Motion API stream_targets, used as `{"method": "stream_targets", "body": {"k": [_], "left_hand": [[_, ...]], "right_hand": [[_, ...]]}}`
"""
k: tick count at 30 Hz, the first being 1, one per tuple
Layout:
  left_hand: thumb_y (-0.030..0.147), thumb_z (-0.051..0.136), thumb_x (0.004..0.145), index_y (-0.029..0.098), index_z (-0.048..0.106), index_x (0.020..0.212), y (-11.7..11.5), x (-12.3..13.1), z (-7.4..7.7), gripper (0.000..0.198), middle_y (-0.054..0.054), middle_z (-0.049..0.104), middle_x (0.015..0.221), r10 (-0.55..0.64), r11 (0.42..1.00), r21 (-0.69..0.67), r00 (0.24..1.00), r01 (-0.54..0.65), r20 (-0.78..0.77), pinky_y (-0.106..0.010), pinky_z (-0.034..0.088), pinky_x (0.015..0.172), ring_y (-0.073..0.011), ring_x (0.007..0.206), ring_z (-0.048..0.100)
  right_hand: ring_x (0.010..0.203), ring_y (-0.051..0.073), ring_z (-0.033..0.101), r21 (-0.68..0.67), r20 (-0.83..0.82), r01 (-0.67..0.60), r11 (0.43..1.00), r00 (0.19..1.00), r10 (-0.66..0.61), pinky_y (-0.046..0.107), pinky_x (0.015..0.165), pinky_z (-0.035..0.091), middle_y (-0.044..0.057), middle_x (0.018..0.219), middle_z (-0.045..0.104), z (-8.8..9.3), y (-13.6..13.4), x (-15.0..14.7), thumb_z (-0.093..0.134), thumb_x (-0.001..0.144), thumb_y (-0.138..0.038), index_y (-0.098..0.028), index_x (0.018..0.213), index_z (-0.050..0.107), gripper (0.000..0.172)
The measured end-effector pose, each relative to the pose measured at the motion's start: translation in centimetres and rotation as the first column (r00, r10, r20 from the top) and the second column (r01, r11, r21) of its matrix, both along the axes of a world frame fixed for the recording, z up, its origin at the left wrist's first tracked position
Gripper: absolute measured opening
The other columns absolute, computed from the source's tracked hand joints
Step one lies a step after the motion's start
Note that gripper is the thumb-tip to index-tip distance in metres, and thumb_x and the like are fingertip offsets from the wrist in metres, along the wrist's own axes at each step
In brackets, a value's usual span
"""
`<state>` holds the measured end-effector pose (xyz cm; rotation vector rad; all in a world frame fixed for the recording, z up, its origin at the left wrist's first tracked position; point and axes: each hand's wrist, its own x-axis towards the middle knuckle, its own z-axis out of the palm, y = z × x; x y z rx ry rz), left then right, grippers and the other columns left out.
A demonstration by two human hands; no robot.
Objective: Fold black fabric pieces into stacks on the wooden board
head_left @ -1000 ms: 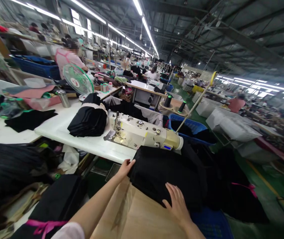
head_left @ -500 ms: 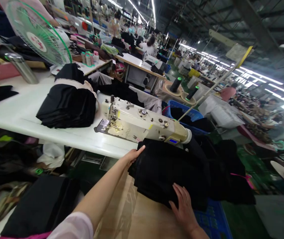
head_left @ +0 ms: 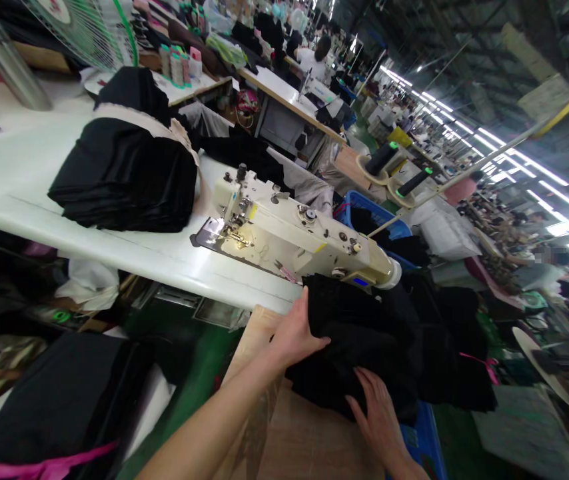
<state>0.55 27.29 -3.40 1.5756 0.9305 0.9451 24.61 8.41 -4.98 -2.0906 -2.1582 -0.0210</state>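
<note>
A stack of black cloth pieces lies in front of the sewing machine's right end, close to my body. My left hand is at the stack's left edge, its thumb over the cloth and one finger along the side; its other fingers are hidden. Against the near edge rests my right hand, with fingers stretched out on the cloth and the thumb apart. The white sewing machine stands just beyond the stack. Small thread snips lie on its bed, near the cloth's upper left corner.
A tied black cloth bundle sits on the white table. Behind it are a green fan, a steel flask and thread spools. Another black bundle lies lower left. Blue crates stand behind the machine.
My left hand has shifted right along with the stack's left edge, and its thumb now lies across the cloth. The cloth is more bunched. My right hand remains at the near edge; the view has tilted.
</note>
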Motion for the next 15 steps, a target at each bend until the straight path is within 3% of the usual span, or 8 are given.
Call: {"method": "stream_targets", "body": {"k": [4, 5, 7, 9, 10, 12, 14, 15], "left_hand": [[0.015, 0.063, 0.062, 0.022, 0.013, 0.151, -2.2, 1.3, -0.4, 0.102, -0.016, 0.045, 0.137, 0.033, 0.997, 0.067, 0.990, -0.025, -0.135, -0.048, 0.039, 0.101, -0.0336, 0.123, 0.046], [0.014, 0.063, 0.061, 0.023, 0.013, 0.151, -2.8, 1.5, -0.6, 0.103, -0.015, 0.045, 0.137, 0.031, 0.997, 0.082, 0.987, -0.018, -0.156, -0.049, 0.039, 0.101, -0.0342, 0.123, 0.046], [0.013, 0.063, 0.059, 0.025, 0.013, 0.151, -3.9, 1.7, -0.9, 0.105, -0.015, 0.043, 0.138, 0.033, 0.994, 0.107, 0.983, -0.014, -0.178, -0.050, 0.039, 0.101, -0.0352, 0.124, 0.044], [0.013, 0.062, 0.060, 0.025, 0.013, 0.151, -4.7, 1.9, -1.0, 0.104, -0.015, 0.041, 0.140, 0.044, 0.992, 0.126, 0.984, -0.023, -0.172, -0.051, 0.038, 0.102, -0.0356, 0.124, 0.043], [0.013, 0.062, 0.060, 0.025, 0.014, 0.150, -4.9, 2.0, -1.1, 0.103, -0.015, 0.041, 0.140, 0.052, 0.992, 0.126, 0.984, -0.031, -0.169, -0.051, 0.037, 0.102, -0.0358, 0.125, 0.043], [0.014, 0.063, 0.059, 0.023, 0.019, 0.148, -4.9, 2.1, -1.1, 0.100, -0.016, 0.042, 0.139, 0.056, 0.994, 0.104, 0.982, -0.038, -0.179, -0.053, 0.038, 0.101, -0.0368, 0.123, 0.044], [0.014, 0.065, 0.056, 0.019, 0.025, 0.145, -4.5, 2.0, -1.2, 0.097, -0.018, 0.042, 0.138, 0.047, 0.997, 0.067, 0.979, -0.034, -0.199, -0.053, 0.039, 0.099, -0.0382, 0.122, 0.045], [0.014, 0.066, 0.055, 0.018, 0.028, 0.143, -4.2, 1.9, -1.3, 0.096, -0.018, 0.043, 0.137, 0.041, 0.998, 0.052, 0.978, -0.031, -0.202, -0.053, 0.040, 0.098, -0.0385, 0.121, 0.046]], "right_hand": [[0.095, 0.027, 0.068, -0.105, -0.046, -0.145, 0.984, 0.989, 0.141, 0.042, 0.083, 0.058, 0.008, 0.106, 0.069, 6.6, 2.3, -0.3, 0.062, 0.083, -0.037, -0.026, 0.111, 0.064, 0.030], [0.085, 0.025, 0.070, -0.052, -0.074, -0.194, 0.980, 0.979, 0.190, 0.039, 0.077, 0.059, 0.006, 0.096, 0.071, 9.0, 3.2, -0.8, 0.062, 0.084, -0.034, -0.027, 0.103, 0.066, 0.021], [0.086, 0.024, 0.069, 0.166, -0.115, -0.182, 0.969, 0.973, 0.202, 0.040, 0.077, 0.058, 0.007, 0.097, 0.071, 13.4, 6.0, -2.7, 0.057, 0.087, -0.027, -0.026, 0.109, 0.064, 0.023], [0.090, 0.023, 0.068, 0.344, -0.098, -0.232, 0.910, 0.955, 0.281, 0.042, 0.084, 0.055, 0.007, 0.096, 0.071, 16.4, 10.0, -5.8, 0.054, 0.089, -0.023, -0.026, 0.109, 0.064, 0.023], [0.095, 0.023, 0.068, 0.326, -0.077, -0.281, 0.902, 0.944, 0.322, 0.042, 0.088, 0.054, 0.007, 0.099, 0.071, 17.0, 12.4, -7.6, 0.052, 0.090, -0.022, -0.025, 0.108, 0.064, 0.022], [0.103, 0.022, 0.065, 0.128, -0.016, -0.337, 0.933, 0.940, 0.342, 0.041, 0.095, 0.051, 0.011, 0.106, 0.070, 16.2, 17.7, -11.3, 0.046, 0.093, -0.023, -0.020, 0.108, 0.065, 0.024], [0.106, 0.024, 0.065, -0.234, 0.102, -0.252, 0.939, 0.954, 0.281, 0.040, 0.096, 0.049, 0.017, 0.109, 0.069, 13.4, 22.7, -14.5, 0.047, 0.093, -0.022, -0.014, 0.108, 0.066, 0.025], [0.106, 0.026, 0.065, -0.416, 0.178, -0.153, 0.896, 0.953, 0.245, 0.041, 0.094, 0.050, 0.020, 0.108, 0.068, 11.6, 24.8, -15.7, 0.050, 0.092, -0.023, -0.011, 0.107, 0.067, 0.025]]}}
